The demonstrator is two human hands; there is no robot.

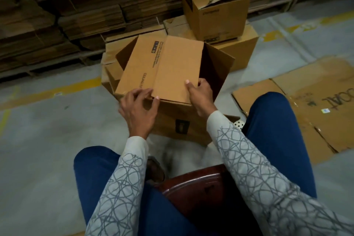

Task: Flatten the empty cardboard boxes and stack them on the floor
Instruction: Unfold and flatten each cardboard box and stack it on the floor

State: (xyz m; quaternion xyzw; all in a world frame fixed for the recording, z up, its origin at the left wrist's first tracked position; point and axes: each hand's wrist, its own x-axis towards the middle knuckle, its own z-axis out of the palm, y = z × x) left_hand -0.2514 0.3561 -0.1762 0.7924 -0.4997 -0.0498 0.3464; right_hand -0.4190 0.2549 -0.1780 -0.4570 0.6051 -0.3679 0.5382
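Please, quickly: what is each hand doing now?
Left hand: curled fingers on the left flap; a grip cannot be told.
Right hand: grips the right flap at its edge.

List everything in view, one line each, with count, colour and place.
open box: one, brown, on the floor straight ahead
top flap: one, brown, folded over the open box
large box: one, brown, behind the open box, to the right
smaller box: one, brown, crumpled top, on the large box
flattened cardboard: several sheets, brown, on the floor at right
flat cardboard stacks: many, brown, along the back
floor: grey
yellow lines: a few, on the floor
seat: one, dark red-brown, between the legs
legs: two, blue trousers
sleeves: two, pale, grey scribble pattern
left hand: at the top flap's near-left corner, grip unclear
right hand: grips the top flap's right edge
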